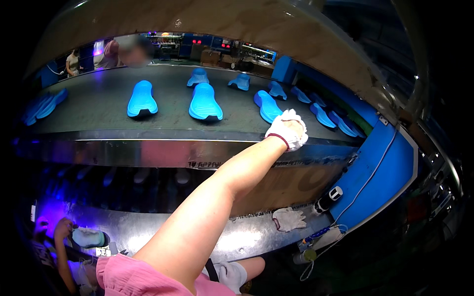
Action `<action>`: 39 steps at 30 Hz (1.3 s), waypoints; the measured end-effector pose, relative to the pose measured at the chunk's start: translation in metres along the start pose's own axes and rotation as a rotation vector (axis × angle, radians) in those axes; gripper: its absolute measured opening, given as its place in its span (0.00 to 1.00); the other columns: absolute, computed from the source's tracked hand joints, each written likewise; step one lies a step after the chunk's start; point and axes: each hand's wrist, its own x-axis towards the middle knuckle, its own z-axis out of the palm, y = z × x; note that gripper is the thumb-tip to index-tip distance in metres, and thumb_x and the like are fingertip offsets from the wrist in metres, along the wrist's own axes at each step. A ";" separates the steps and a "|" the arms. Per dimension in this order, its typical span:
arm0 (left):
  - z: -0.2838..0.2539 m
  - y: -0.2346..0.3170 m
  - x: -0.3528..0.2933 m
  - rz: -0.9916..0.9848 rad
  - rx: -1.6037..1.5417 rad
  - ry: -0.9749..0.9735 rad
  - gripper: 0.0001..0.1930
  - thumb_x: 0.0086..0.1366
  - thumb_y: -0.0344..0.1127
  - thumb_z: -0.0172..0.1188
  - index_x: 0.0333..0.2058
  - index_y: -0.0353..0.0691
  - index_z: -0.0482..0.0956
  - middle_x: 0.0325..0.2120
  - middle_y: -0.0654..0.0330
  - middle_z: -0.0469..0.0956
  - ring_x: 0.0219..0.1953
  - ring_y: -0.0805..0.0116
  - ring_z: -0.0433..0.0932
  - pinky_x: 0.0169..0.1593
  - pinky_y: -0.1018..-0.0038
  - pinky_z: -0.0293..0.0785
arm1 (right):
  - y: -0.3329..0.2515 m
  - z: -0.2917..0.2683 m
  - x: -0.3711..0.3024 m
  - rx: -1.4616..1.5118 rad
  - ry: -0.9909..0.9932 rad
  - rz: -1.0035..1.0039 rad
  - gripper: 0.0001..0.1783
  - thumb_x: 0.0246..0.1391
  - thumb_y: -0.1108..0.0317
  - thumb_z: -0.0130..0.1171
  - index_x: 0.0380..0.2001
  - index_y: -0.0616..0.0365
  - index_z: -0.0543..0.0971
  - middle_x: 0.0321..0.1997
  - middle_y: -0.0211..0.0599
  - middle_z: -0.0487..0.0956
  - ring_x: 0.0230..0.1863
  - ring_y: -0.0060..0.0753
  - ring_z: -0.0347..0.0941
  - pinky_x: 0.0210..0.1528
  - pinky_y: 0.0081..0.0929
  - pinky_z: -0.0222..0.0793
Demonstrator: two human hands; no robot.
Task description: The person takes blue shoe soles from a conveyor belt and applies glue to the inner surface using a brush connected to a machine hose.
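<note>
My left arm reaches across to the right over a dark conveyor belt (98, 106). Its white-gloved hand (291, 129) is closed at the near end of a blue shoe sole (267, 104), which it partly covers; the fingertips are hidden. Down by my lap is what looks like my right hand (230, 276), also in white; its fingers do not show clearly. More blue soles lie on the belt: one at the left (142, 98) and a larger one in the middle (204, 102), both with dark near ends. Two blue curved pieces (198, 76) stand farther back.
Several blue soles crowd the belt's right side (323, 116), others its far left (45, 106). Below, a metal shelf (247, 237) carries a loose white glove (289, 219) and a black-and-white cylinder (330, 197). At lower left, a co-worker's hand (63, 229) is near a pale shoe-shaped piece (89, 237).
</note>
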 end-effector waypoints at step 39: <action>0.010 -0.006 0.007 -0.196 -0.067 -0.115 0.23 0.64 0.57 0.49 0.53 0.53 0.66 0.49 0.57 0.70 0.56 0.58 0.66 0.57 0.64 0.60 | -0.001 0.000 -0.007 -0.031 0.043 -0.037 0.07 0.53 0.73 0.56 0.35 0.57 0.81 0.33 0.44 0.82 0.37 0.49 0.78 0.43 0.40 0.72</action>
